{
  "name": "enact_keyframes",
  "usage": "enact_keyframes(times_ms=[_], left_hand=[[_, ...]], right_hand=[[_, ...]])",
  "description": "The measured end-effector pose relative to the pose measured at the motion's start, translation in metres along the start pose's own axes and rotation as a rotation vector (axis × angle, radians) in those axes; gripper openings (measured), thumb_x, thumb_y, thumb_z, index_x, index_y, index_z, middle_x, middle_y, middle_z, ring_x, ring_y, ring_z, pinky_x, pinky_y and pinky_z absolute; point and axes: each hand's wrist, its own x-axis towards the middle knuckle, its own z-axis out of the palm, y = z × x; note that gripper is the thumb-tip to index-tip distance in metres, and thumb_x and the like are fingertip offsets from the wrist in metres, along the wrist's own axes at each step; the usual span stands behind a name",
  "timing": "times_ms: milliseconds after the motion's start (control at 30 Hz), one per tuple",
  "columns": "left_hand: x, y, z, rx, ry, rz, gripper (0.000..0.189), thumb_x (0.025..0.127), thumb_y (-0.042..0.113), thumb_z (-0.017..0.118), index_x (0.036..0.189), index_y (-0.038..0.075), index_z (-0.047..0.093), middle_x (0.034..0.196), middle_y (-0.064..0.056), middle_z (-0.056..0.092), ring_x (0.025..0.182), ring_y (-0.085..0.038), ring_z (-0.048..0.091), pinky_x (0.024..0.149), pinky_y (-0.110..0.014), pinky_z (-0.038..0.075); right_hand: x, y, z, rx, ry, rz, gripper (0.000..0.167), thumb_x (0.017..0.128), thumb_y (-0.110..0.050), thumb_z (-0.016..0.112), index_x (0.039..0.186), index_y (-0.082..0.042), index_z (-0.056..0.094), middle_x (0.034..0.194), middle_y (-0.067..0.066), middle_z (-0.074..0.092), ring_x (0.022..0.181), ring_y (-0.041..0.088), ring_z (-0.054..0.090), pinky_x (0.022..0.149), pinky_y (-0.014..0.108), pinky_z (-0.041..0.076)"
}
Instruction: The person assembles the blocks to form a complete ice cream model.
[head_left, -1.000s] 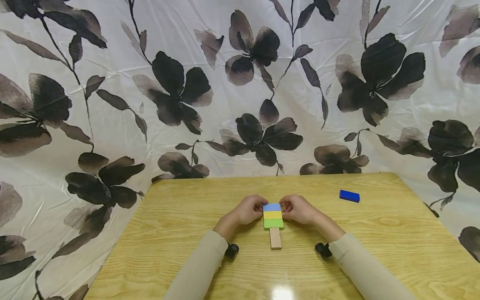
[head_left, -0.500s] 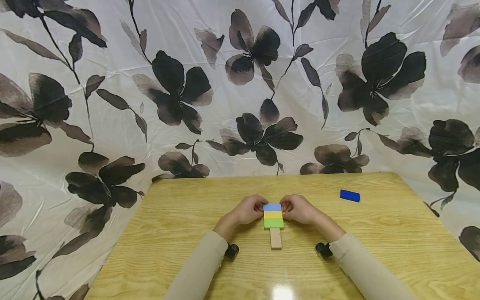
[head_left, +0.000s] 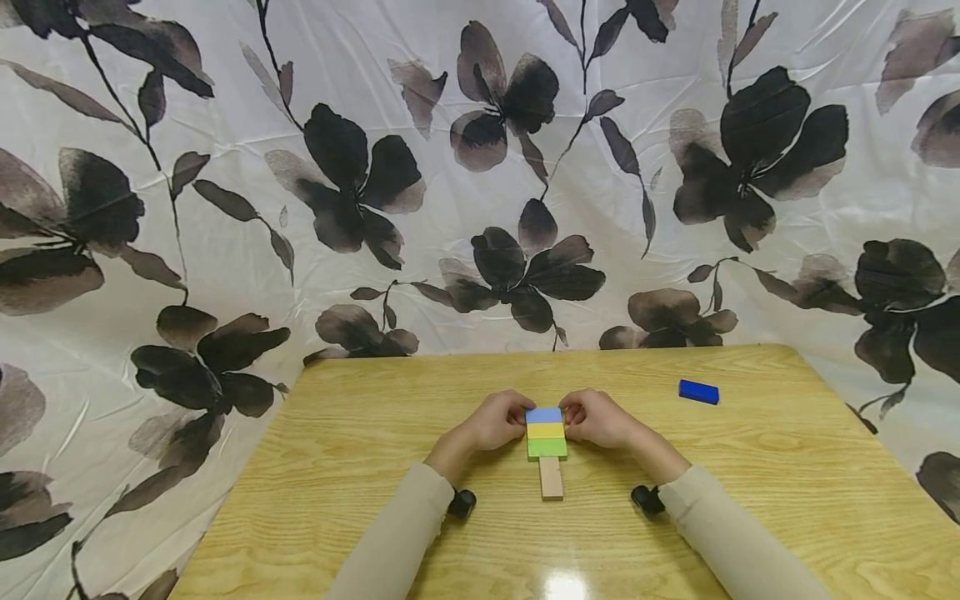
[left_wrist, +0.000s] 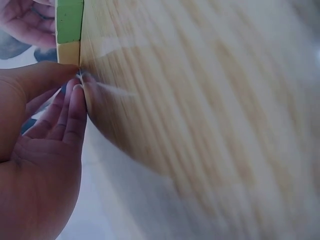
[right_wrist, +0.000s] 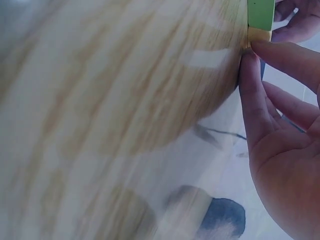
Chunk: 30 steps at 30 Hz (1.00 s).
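On the wooden table, three wooden blocks lie flush in a column: light blue point(head_left: 543, 415) farthest, then yellow point(head_left: 545, 431), then green point(head_left: 547, 448). A narrow plain wood block point(head_left: 551, 478) stands out lengthwise from the green one, making a popsicle-like shape. My left hand point(head_left: 498, 419) holds the left end of the light blue block with curled fingers, its thumb by the yellow block. From the opposite side my right hand point(head_left: 597, 418) grips its right end the same way. In both wrist views, the fingers hide most of the light blue block.
A dark blue block point(head_left: 699, 392) lies by itself at the back right of the table point(head_left: 360, 417). Behind the table hangs a white cloth point(head_left: 480, 192) printed with dark flowers. Black wrist cameras point(head_left: 462, 503) sit at both cuffs.
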Motion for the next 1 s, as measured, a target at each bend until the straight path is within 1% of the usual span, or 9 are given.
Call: enact_keyframes(times_ms=[133,267,400,500,633,767,833,900,1000], left_hand=[[-0.004,0.0,-0.002,0.013,0.0,-0.006,0.04,0.091,-0.006,0.066,0.131,-0.006,0.064,0.107,-0.011,0.064,0.085,-0.014,0.055,0.077,-0.028,0.048],[-0.01,0.001,-0.006,0.02,-0.005,-0.004,0.045,0.092,-0.004,0.065,0.137,-0.007,0.059,0.116,-0.014,0.062,0.083,-0.013,0.054,0.077,-0.028,0.047],[-0.018,0.004,-0.009,0.021,-0.018,0.003,0.048,0.095,0.001,0.065,0.142,-0.007,0.053,0.124,-0.017,0.059,0.083,-0.015,0.054,0.077,-0.03,0.047],[-0.025,0.006,-0.011,0.034,-0.025,0.004,0.05,0.098,0.008,0.065,0.144,-0.006,0.051,0.127,-0.017,0.058,0.088,-0.018,0.054,0.08,-0.032,0.046],[-0.032,0.006,-0.012,0.055,-0.028,0.004,0.054,0.098,0.016,0.067,0.145,-0.004,0.05,0.131,-0.015,0.056,0.097,-0.021,0.054,0.086,-0.035,0.047],[-0.039,0.008,-0.013,0.087,-0.032,-0.013,0.06,0.099,0.024,0.069,0.148,-0.002,0.048,0.137,-0.013,0.054,0.106,-0.023,0.055,0.095,-0.04,0.049],[-0.043,0.01,-0.013,0.124,-0.037,-0.022,0.063,0.099,0.03,0.068,0.15,-0.001,0.046,0.141,-0.013,0.051,0.115,-0.025,0.056,0.102,-0.042,0.048],[-0.047,0.014,-0.012,0.172,-0.05,-0.036,0.068,0.1,0.037,0.066,0.153,0.001,0.043,0.147,-0.013,0.047,0.127,-0.027,0.053,0.109,-0.044,0.044],[-0.054,0.019,-0.009,0.25,-0.064,-0.049,0.074,0.1,0.046,0.063,0.157,0.005,0.039,0.155,-0.013,0.041,0.139,-0.031,0.046,0.114,-0.048,0.04]], right_hand=[[-0.003,-0.001,-0.003,-0.004,-0.019,-0.006,0.041,0.089,0.002,0.073,0.126,0.014,0.06,0.097,0.011,0.066,0.088,0.018,0.065,0.081,0.035,0.056],[-0.009,-0.005,-0.007,-0.017,-0.061,-0.04,0.045,0.089,0.005,0.071,0.13,0.016,0.057,0.1,0.012,0.066,0.09,0.02,0.065,0.081,0.033,0.055],[-0.016,-0.007,-0.013,-0.036,-0.11,-0.08,0.048,0.089,0.004,0.073,0.132,0.017,0.055,0.103,0.014,0.065,0.093,0.023,0.065,0.081,0.032,0.056],[-0.023,-0.007,-0.017,-0.056,-0.133,-0.099,0.051,0.088,0.002,0.074,0.132,0.017,0.055,0.105,0.015,0.064,0.095,0.025,0.066,0.082,0.032,0.056],[-0.032,-0.005,-0.024,-0.106,-0.141,-0.134,0.052,0.088,-0.001,0.076,0.132,0.016,0.055,0.106,0.015,0.064,0.097,0.027,0.064,0.084,0.036,0.057],[-0.042,-0.003,-0.032,-0.158,-0.12,-0.169,0.052,0.088,-0.004,0.078,0.131,0.016,0.057,0.106,0.014,0.065,0.096,0.027,0.063,0.083,0.039,0.057],[-0.048,-0.002,-0.036,-0.185,-0.104,-0.178,0.051,0.088,-0.005,0.078,0.13,0.016,0.057,0.105,0.013,0.066,0.097,0.027,0.063,0.084,0.041,0.057],[-0.054,-0.002,-0.04,-0.21,-0.091,-0.179,0.05,0.088,-0.006,0.077,0.13,0.015,0.058,0.105,0.013,0.066,0.097,0.027,0.064,0.084,0.043,0.057],[-0.063,-0.003,-0.048,-0.243,-0.076,-0.175,0.048,0.09,-0.007,0.076,0.129,0.015,0.058,0.105,0.012,0.066,0.097,0.028,0.064,0.085,0.047,0.056]])
